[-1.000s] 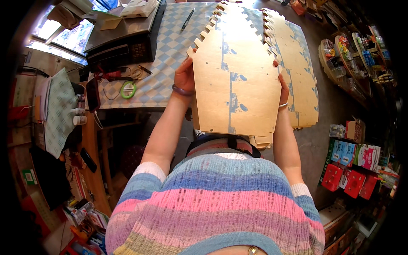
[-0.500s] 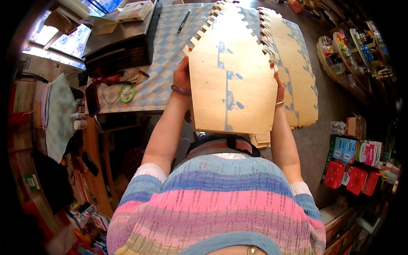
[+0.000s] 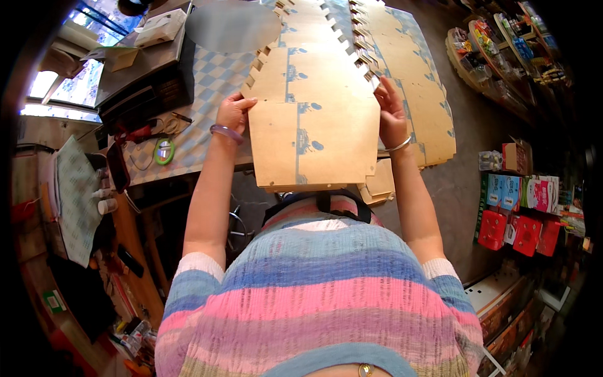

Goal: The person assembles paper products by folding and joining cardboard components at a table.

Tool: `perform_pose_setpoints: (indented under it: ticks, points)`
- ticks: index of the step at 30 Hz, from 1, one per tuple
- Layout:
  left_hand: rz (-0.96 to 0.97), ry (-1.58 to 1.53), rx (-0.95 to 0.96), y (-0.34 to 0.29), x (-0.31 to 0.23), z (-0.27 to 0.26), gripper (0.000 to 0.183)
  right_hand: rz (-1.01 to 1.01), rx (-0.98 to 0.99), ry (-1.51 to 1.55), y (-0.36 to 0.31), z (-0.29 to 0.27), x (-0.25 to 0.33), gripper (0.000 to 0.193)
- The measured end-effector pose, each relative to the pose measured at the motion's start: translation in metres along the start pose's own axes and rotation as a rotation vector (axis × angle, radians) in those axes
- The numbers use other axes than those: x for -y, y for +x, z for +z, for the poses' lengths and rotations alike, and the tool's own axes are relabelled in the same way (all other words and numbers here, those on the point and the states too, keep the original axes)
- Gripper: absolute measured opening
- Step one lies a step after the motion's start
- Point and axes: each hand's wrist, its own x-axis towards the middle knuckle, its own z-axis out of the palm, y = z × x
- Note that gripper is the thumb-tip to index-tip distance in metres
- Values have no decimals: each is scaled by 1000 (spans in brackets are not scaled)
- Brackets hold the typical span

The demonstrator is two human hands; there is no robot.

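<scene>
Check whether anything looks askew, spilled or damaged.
Nothing looks spilled or clearly damaged. The cardboard in the left hand has jagged, stepped upper sides, as if fanned, perhaps deliberately. A blurred grey oval oddly hides part of the table, upper left.

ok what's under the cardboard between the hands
Below the large cardboard, more cardboard pieces peek out at lower right; checked tablecloth shows to its left. Whatever lies directly beneath is covered.

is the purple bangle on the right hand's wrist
No, the purple bangle is on the wrist of the left hand, while the right hand has a silver bangle.
</scene>
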Motion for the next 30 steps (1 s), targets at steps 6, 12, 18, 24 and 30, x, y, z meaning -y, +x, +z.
perform_pose_setpoints:
  ticks: [6,12,18,24,30]
  points:
    - [-13,66,-92,3,9,-2,27,-487,-16,-1447,-10,1,-5,25]
    - [90,218,-140,3,22,-1,34,-715,249,-1476,1,-10,-18,14]
    - [546,986,-303,-35,-11,8,35,-611,286,-1409,-1,4,-4,12]
    - [1104,1500,223,-41,-12,9,26,-505,315,-1382,5,9,-2,11]
    - [1148,1504,185,-24,-4,11,16,-520,272,-1459,3,1,-1,10]
